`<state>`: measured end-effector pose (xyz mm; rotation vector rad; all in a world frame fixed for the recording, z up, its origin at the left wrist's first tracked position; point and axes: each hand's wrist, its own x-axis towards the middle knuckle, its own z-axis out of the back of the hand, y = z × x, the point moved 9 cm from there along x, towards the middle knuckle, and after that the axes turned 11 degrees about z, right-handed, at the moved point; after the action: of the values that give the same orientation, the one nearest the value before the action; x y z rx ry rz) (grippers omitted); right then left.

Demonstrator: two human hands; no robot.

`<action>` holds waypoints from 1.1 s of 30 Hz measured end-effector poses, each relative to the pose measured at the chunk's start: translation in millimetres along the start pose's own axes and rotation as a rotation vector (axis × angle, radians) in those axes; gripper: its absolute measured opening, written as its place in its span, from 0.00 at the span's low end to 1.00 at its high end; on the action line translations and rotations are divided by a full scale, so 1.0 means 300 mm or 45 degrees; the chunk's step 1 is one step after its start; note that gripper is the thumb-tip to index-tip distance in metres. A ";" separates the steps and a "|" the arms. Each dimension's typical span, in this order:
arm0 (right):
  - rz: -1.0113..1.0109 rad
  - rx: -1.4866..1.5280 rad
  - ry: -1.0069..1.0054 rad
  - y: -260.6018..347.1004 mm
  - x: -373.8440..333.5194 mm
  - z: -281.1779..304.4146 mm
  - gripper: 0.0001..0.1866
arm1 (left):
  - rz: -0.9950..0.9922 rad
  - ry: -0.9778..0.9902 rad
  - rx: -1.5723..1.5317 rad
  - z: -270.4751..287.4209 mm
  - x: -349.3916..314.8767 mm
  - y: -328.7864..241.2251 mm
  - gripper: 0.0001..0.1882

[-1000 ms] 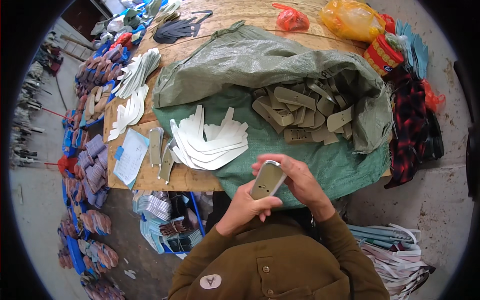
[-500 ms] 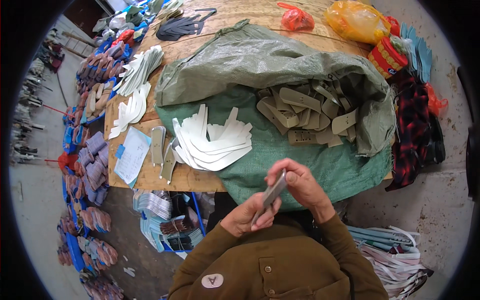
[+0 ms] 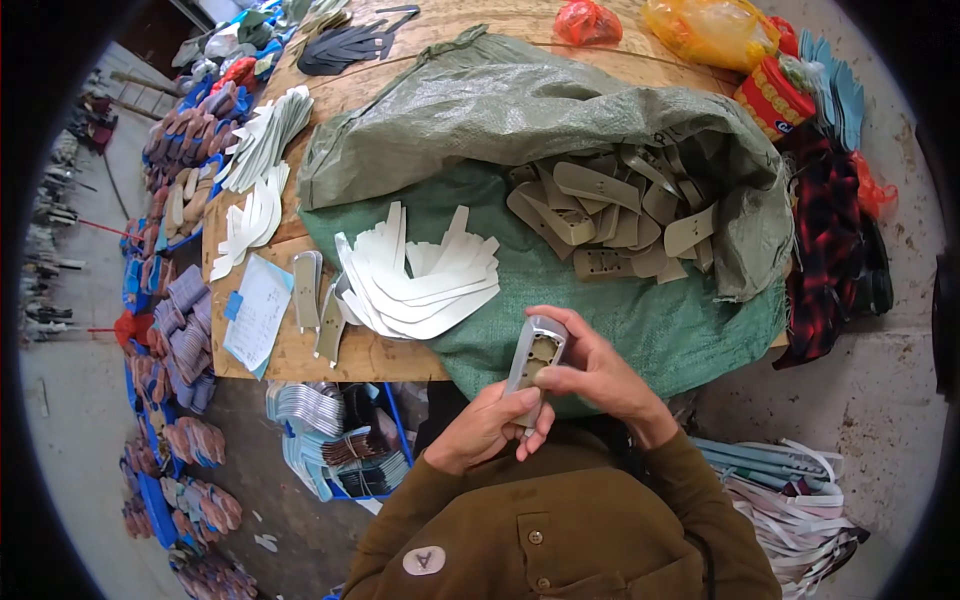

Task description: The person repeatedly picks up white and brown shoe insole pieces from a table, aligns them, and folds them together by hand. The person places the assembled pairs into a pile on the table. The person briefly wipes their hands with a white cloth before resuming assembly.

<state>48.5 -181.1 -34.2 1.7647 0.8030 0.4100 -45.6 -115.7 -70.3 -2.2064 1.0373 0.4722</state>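
Over my lap, close to the table's front edge, both hands hold one wedge shoe heel (image 3: 538, 352). Its beige, holed inner face is turned up, and a silvery-grey covering runs around its side. My left hand (image 3: 488, 424) grips the lower end between thumb and fingers. At the upper part, my right hand (image 3: 607, 377) presses its thumb on the inner face, fingers around the far edge. Ahead lies a fanned pile of white curved strips (image 3: 430, 296). Several beige wedge heels (image 3: 600, 182) spill from the sack's mouth. Two covered heels (image 3: 307, 290) rest left of the white pile.
A grey-green woven sack (image 3: 450, 110) spreads across the wooden table (image 3: 395, 368). Written paper (image 3: 258, 315) and more white strips (image 3: 262, 215) lie at the left. Plastic bags (image 3: 710, 32) sit at the back right. A blue crate (image 3: 345, 440) of bundled pieces stands below the table.
The heel has turned from edge-on to showing its inner face and stands more upright. My right hand has shifted from its tip to its side, thumb now on the inner face.
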 end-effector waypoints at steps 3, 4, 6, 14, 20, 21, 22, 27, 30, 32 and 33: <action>0.136 -0.312 0.013 0.031 0.026 0.034 0.26 | -0.047 0.064 0.047 -0.031 -0.022 -0.030 0.24; 0.241 -0.477 0.003 0.027 0.048 0.037 0.27 | -0.051 0.019 0.073 -0.018 -0.032 -0.031 0.24; 0.217 -0.426 0.026 -0.031 0.035 0.016 0.27 | -0.071 -0.094 0.117 0.012 -0.041 -0.027 0.26; 0.325 -0.261 0.019 -0.014 0.090 -0.107 0.29 | -0.911 -1.298 1.036 0.366 -0.488 -0.398 0.23; 1.071 -1.161 0.182 0.084 0.286 -0.277 0.15 | -1.086 -2.382 1.593 0.728 -0.863 -0.550 0.23; 1.112 -1.239 0.191 0.078 0.315 -0.293 0.14 | -0.993 -2.451 1.689 0.736 -0.848 -0.570 0.24; 1.150 -1.320 0.203 0.065 0.346 -0.308 0.12 | -1.099 -2.412 1.721 0.692 -0.827 -0.575 0.24; 1.099 -1.461 0.345 -0.030 0.426 -0.315 0.07 | -1.426 -1.957 1.794 0.353 -0.618 -0.405 0.21; 1.175 -1.522 0.415 -0.036 0.433 -0.345 0.05 | -1.406 -1.676 1.965 0.192 -0.454 -0.357 0.19; 1.212 -1.610 0.434 -0.053 0.451 -0.348 0.03 | -1.292 -1.768 1.984 0.207 -0.405 -0.349 0.20; 1.295 -1.580 0.307 -0.029 0.453 -0.329 0.03 | -1.263 -1.764 1.994 0.201 -0.352 -0.356 0.20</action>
<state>80.3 -16.1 -24.2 0.7748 -0.3196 1.4319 -30.9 34.8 -12.4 -0.3970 -0.4837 0.3296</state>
